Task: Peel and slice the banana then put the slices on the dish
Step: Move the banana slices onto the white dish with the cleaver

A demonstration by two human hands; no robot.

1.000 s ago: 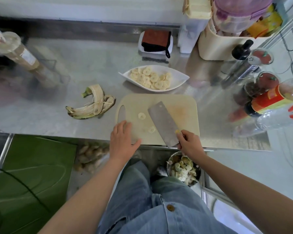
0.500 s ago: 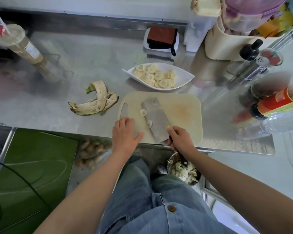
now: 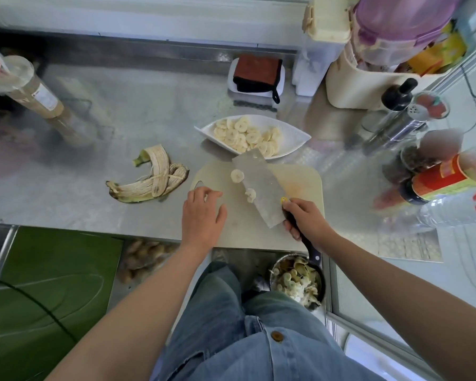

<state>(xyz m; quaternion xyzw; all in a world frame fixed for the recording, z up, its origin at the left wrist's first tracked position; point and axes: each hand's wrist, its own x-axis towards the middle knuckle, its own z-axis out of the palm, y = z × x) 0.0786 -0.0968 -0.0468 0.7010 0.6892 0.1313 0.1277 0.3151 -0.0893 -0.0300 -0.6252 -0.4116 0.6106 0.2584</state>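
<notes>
Banana slices (image 3: 246, 136): heaped in white dish (image 3: 294, 137); two more on cutting board (image 3: 300, 180). Cleaver (image 3: 260, 188): one, right hand (image 3: 307, 220) closed on handle. Left hand (image 3: 202, 215): open, flat on board. Peel (image 3: 151, 184): one, on bench (image 3: 127, 111).

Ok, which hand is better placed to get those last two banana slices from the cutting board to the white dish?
Probably the right hand: it grips the steel cleaver, whose blade lies against both pale banana slices and points at the white leaf-shaped dish. The left hand rests empty on the beige cutting board.
</notes>
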